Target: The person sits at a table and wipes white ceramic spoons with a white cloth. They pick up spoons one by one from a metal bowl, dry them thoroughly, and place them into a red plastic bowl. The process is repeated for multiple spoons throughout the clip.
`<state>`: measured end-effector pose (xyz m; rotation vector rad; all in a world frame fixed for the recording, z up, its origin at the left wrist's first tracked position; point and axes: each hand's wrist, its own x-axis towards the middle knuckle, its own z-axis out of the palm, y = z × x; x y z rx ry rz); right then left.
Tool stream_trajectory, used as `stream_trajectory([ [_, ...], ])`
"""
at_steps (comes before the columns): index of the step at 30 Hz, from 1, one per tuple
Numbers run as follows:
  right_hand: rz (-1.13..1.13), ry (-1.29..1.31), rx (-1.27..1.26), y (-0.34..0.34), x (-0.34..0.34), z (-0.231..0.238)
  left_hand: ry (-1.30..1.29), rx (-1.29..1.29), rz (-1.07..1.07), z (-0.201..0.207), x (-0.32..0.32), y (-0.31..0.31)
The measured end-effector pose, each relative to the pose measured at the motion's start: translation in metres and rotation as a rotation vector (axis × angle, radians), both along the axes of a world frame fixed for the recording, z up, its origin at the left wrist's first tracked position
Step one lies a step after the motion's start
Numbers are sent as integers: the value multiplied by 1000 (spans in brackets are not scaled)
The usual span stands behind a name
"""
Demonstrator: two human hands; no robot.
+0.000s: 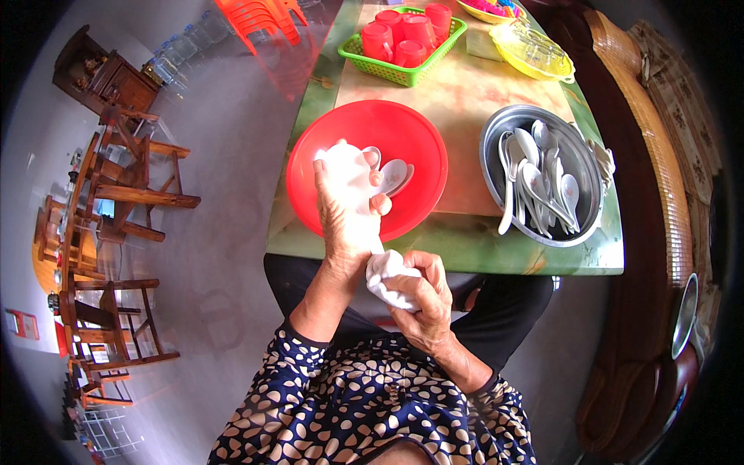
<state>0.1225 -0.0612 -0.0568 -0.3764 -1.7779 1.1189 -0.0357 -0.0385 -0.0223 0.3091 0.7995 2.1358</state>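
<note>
Over the red basin (pixel 310 205), my left hand (pixel 345 201) has its fingers curled, its palm washed out by glare. It grips what looks like a white spoon; only the narrow white handle (pixel 377 246) shows clearly, running down to a crumpled white cloth (pixel 385 279). My right hand (pixel 425 298) pinches that cloth around the handle's end, just off the table's near edge. Inside the basin, beyond my left fingers, lie a few white spoons (pixel 395 177). To the right, a metal bowl (pixel 494 159) holds many spoons (pixel 542 174), mostly white, with handles pointing various ways.
A green basket (pixel 399 75) of red mugs (pixel 418 32) stands farther back on the green-edged table (pixel 465 246). Near it is a yellow basket (pixel 535 54). Orange stools (pixel 260 19) and wooden chairs (pixel 128 194) stand to the left; a wooden bench (pixel 643 310) runs along the right.
</note>
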Motion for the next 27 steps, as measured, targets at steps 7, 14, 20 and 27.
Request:
stream_trajectory([
  [7, 273, -165, -113, -1, 33, -13, 18, -11, 22, 3, -9, -4],
  [14, 191, -72, -377, 12, 2, 6, 30, -3, -44, 5, 8, -3],
  [20, 513, 170, -847, -1, -1, -3, 76, 14, 31, 10, 8, -7],
  [27, 563, 76, -1014, -6, 17, 3, -57, 53, -30, 1, 1, -6],
])
